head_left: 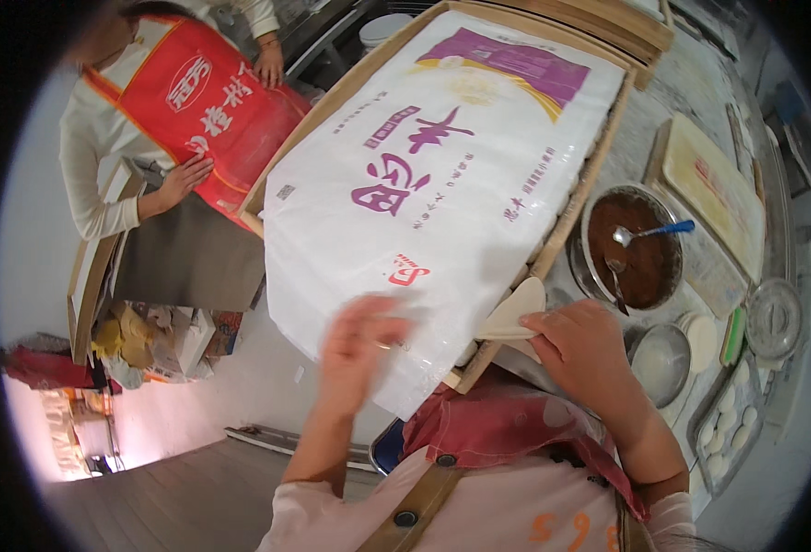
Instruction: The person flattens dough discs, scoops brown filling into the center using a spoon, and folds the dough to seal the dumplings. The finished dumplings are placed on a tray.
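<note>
My right hand [582, 342] pinches the edge of a flat, pale piece of dough [519, 308] by the near right corner of a wooden tray [567, 216]. A white plastic sack [332, 248] with purple print is spread over the tray and hides most of what lies under it. Over the sack's near end is my left hand [361, 336], its fingers smeared by motion. Whether it touches the sack, I cannot tell. To the right of the tray, a metal bowl [582, 241] holds a brown filling [634, 248] with two spoons in it, one blue-handled [677, 227].
A small metal bowl [660, 366] and a stack of pale rounds [699, 340] stand beside the filling bowl. Several dough balls lie in a metal tray [700, 414]. A pale board [714, 193] is behind. At the left stands a person in a red apron [208, 110], hands near the wooden tray.
</note>
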Available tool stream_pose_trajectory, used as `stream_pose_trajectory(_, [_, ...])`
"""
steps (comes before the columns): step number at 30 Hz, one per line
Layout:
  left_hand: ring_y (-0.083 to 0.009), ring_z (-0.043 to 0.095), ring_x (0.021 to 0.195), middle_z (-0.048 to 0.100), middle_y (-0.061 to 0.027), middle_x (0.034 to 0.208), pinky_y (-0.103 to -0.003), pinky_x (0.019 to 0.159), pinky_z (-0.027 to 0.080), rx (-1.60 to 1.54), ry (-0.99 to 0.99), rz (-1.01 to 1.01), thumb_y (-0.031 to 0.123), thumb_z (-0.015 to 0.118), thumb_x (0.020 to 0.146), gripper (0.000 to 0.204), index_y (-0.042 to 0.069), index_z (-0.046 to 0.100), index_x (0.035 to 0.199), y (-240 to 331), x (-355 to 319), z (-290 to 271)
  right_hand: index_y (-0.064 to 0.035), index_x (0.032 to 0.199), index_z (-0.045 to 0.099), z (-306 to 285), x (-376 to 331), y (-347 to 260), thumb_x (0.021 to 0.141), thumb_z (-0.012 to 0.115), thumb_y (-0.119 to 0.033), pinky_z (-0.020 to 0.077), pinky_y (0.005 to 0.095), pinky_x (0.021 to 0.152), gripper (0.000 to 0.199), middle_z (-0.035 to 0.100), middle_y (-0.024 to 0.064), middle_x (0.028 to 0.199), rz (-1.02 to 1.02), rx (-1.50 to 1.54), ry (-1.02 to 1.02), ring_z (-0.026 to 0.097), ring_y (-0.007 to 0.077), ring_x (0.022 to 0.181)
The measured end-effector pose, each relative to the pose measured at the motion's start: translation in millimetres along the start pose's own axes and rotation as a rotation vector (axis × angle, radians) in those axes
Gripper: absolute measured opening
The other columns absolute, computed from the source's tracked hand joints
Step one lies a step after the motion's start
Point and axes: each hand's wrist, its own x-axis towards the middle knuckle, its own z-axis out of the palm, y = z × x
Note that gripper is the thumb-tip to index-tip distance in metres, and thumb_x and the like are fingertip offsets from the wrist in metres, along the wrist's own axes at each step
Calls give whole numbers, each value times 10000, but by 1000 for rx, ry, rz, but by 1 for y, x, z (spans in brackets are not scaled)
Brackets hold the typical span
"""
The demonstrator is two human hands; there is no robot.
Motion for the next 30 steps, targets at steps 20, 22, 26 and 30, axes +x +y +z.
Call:
stream_pose_trajectory(20, [-143, 599, 1026, 640, -29, 1093, -334, 944, 462, -297, -52, 596, 202, 589, 983, 279, -9, 594, 1165, 152, 184, -53, -69, 942, 715, -10, 107, -16, 818, 691, -162, 499, 425, 671, 157, 678, 131, 792, 7, 413, -731, 646, 340, 736])
stream_pose_trajectory(22, [-210, 555, 1222, 607, -106, 1281, -406, 1063, 411, -227, -39, 635, 227, 554, 998, 371, -11, 545, 1282, 160, 193, -56, -53, 949, 708, 25, 132, -12, 807, 703, -92, 501, 377, 635, 147, 660, 137, 765, -97, 214, -576, 619, 311, 673])
stream_pose_trajectory(26, [-130, 600, 995, 649, -31, 1064, -302, 910, 468, -242, -20, 633, 181, 625, 966, 260, -9, 620, 1144, 165, 182, -21, -35, 983, 691, 99, 176, 13, 816, 685, -76, 509, 368, 689, 172, 655, 168, 796, -232, -50, -169, 627, 330, 737])
stream_pose_trajectory(30, [-123, 593, 1013, 650, -46, 1095, -286, 910, 462, -198, -22, 607, 188, 631, 971, 282, -11, 625, 1171, 149, 164, -41, -33, 988, 690, 144, 195, 23, 822, 686, -84, 510, 373, 696, 174, 658, 164, 815, -221, -204, -157, 629, 332, 749])
